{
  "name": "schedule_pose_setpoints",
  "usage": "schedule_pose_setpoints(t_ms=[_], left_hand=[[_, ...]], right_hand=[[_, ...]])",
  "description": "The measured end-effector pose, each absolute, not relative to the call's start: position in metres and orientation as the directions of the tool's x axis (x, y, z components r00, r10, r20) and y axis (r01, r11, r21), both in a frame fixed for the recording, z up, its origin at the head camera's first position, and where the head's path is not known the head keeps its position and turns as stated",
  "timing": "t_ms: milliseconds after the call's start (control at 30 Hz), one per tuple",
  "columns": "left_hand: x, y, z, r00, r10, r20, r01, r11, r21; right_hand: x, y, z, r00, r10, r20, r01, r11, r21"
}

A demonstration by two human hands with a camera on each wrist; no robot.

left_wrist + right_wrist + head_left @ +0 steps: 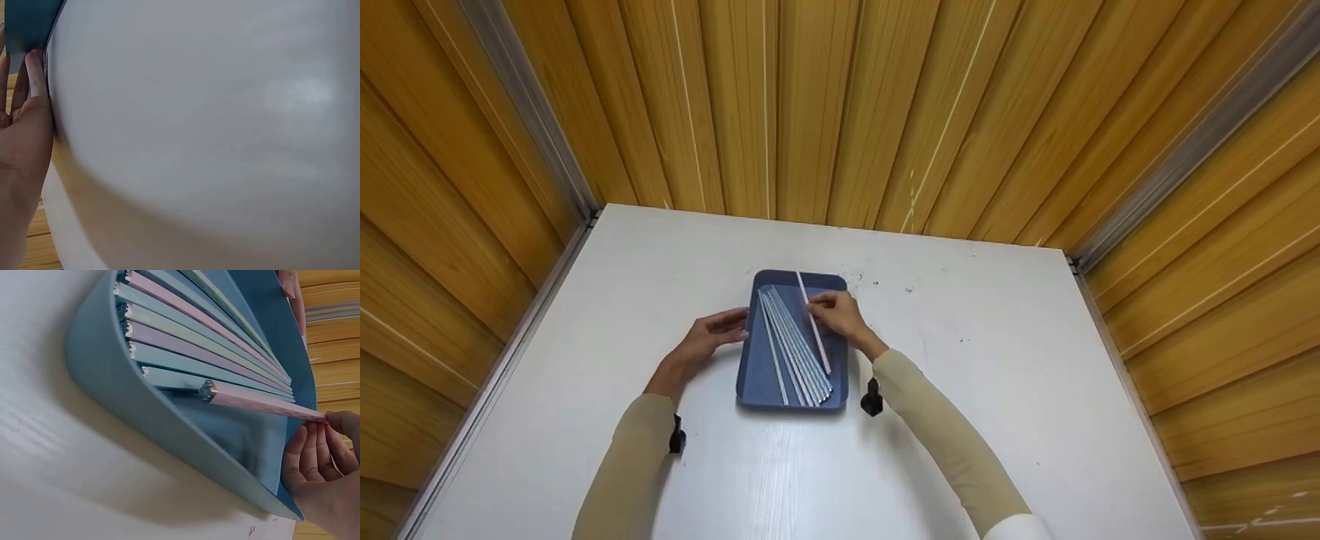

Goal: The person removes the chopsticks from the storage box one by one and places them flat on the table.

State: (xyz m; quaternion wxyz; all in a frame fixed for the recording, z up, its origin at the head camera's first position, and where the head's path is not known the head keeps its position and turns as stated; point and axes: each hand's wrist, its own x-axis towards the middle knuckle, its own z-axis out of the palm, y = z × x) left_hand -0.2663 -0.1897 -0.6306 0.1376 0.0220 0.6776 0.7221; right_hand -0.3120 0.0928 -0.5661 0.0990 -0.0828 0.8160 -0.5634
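Note:
A blue rectangular tray (792,405) lies on the table, with several pastel chopsticks (789,345) fanned along its floor. In the right wrist view the chopsticks (185,332) show green, pink, purple and blue shafts with silver ends. My right hand (840,313) pinches one pink chopstick (259,400) between thumb and fingertips, close to its thin end. That chopstick slants over the tray's right half, its silver end low inside the tray. My left hand (706,337) touches the tray's left side, fingers fairly straight; in the left wrist view its fingers (36,79) meet the tray wall (34,22).
The white table (975,360) carries small dark specks beyond the tray. Wood-patterned panels (810,112) rise behind and at both sides, with metal strips (529,97) in the corners. Each forearm has a black device (872,397) at the wrist.

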Motion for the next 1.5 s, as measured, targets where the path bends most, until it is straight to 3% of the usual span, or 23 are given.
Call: schedule_pose_setpoints(t_ms=[533,1033,1500], left_hand=[[-0.266,-0.191,-0.630,-0.959,0.239,-0.150,-0.163,-0.033,0.986],[-0.268,-0.195,-0.632,-0.957,0.212,-0.198,-0.201,0.007,0.980],[-0.267,-0.195,-0.630,-0.959,0.223,-0.173,-0.177,0.000,0.984]], right_hand=[[-0.295,0.122,-0.553,-0.960,-0.257,-0.113,0.016,0.352,-0.936],[-0.286,0.174,-0.556,-0.939,-0.288,-0.188,0.130,0.210,-0.969],[-0.275,0.214,-0.557,-0.922,-0.307,-0.235,0.191,0.166,-0.967]])
